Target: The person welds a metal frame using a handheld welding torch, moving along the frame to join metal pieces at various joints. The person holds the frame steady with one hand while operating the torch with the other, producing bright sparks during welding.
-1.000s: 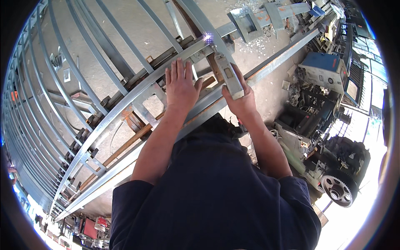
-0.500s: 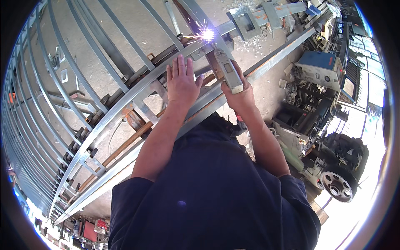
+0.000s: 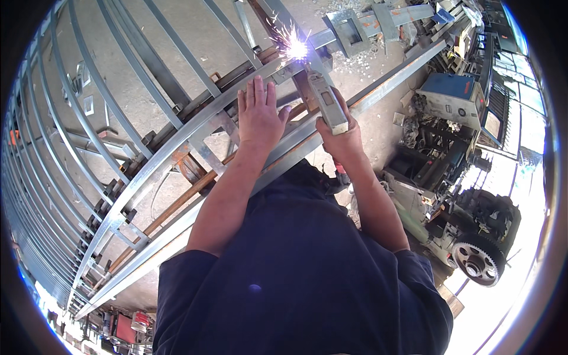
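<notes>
My right hand (image 3: 345, 137) is wrapped round a boxy beige welding gun (image 3: 329, 106). Its far end reaches a bright violet-white arc, and sparks (image 3: 295, 49) spray up and to the left. The glare hides the exact spot being welded, at the right end of the barred metal frame's rail (image 3: 198, 122). My left hand (image 3: 260, 123) lies palm down to the left of the gun, fingers stretched over the rail's near edge. It holds nothing. Between me and the rail runs a grey steel beam (image 3: 278, 171).
Long parallel bars (image 3: 142, 73) spread from the rail to the far left. A flat plate with a rectangular hole (image 3: 338, 34) sits beyond the arc. On the right stand a blue-topped machine (image 3: 449, 94) and a toothed wheel (image 3: 475, 262). Another beam (image 3: 408, 66) slants toward the upper right.
The spray of sparks has grown larger and fans higher. My left hand stays in place on the rail; my right hand and the welding gun have shifted only very slightly.
</notes>
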{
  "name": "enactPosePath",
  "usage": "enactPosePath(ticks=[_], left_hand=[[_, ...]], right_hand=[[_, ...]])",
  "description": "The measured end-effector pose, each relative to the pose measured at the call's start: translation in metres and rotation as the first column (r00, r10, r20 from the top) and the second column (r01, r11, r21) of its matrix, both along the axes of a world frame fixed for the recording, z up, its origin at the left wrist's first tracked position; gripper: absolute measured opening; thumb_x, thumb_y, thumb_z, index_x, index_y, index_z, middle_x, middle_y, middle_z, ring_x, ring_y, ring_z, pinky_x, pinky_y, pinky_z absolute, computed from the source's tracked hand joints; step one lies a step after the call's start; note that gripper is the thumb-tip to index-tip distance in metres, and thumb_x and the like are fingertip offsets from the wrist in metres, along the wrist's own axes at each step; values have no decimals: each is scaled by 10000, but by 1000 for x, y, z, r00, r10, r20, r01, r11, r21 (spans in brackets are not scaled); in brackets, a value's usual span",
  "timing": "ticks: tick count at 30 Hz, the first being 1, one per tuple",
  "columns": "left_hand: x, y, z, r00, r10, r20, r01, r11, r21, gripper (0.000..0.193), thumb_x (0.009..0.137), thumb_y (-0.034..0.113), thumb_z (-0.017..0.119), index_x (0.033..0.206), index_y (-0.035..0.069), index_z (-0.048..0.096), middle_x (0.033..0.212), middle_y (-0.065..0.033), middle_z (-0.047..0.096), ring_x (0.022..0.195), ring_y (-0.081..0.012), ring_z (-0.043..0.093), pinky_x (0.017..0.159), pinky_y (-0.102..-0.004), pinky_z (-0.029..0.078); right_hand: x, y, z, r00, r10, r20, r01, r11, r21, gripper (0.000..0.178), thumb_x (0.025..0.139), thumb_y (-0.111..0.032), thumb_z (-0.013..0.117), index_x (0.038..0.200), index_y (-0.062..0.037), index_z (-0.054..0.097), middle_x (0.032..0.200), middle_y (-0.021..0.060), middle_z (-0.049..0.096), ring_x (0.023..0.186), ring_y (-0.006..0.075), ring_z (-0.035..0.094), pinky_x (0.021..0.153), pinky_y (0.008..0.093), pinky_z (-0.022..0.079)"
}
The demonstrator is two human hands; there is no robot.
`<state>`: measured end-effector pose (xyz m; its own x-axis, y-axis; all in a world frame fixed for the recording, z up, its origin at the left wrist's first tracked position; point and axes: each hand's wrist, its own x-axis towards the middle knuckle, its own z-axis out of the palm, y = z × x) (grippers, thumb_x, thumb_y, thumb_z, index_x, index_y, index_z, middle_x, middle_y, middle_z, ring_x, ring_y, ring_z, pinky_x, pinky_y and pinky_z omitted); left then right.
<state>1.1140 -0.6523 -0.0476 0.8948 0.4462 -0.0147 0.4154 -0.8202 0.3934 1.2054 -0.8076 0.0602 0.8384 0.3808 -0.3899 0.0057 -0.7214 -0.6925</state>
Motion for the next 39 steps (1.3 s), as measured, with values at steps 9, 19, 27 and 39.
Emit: enactPosePath(ticks=[9,19,27,39], left_hand=[[1,-1,1,1000,-9,-3,9,1000,16,707,1003,492,585,1529,35,462,1627,-224,353,1503,-387,361,1243,-562,276],[1,0,2,999,-12,-51,13,1000,16,715,1024,521,532,1546,41,440,1635,-216,338,1529,-374,327,1256,-552,263],[0,0,1,997,-16,-78,17,1000,12,710,1027,517,529,1550,44,441,1662,-209,303,1549,-366,293,1266,-546,245],[-3,10,43,1000,6,27,6,909,-416,604,989,392,667,1463,42,537,1476,-227,555,1386,-386,529,1153,-470,431]], right_hand=[[-3,-5,3,1000,0,-15,0,1000,-25,739,895,-153,664,1573,-264,389,1209,200,716,1152,388,702,930,422,564],[-5,-15,-7,1000,5,2,-5,1000,18,768,889,-152,676,1587,-257,375,1246,202,707,1170,372,701,937,412,566],[-10,-14,-1,993,-81,-88,85,995,45,772,897,-108,690,1599,-246,401,1256,140,721,1140,220,710,937,342,553],[-13,-39,60,983,-142,-115,165,958,233,357,903,-8,722,1250,-21,639,900,15,673,736,78,623,655,257,523]])
